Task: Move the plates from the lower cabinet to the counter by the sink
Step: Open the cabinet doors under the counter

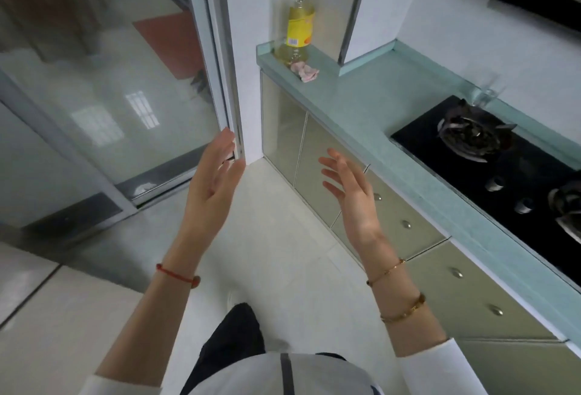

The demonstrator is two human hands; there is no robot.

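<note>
No plates and no sink are in view. My left hand (213,180) is raised over the floor with fingers spread, its fingertips near the edge of the sliding glass door frame. My right hand (349,188) is held up beside it, palm turned inward, fingers apart, in front of the lower cabinet doors (301,155). Both hands hold nothing. The lower cabinet doors and the drawers (452,287) under the pale green counter (371,102) are shut.
A black gas hob (503,168) is set into the counter at the right. An oil bottle (295,14) and a small pink cloth (305,70) stand at the counter's far end. Sliding glass doors (103,105) fill the left. Light floor tiles lie below.
</note>
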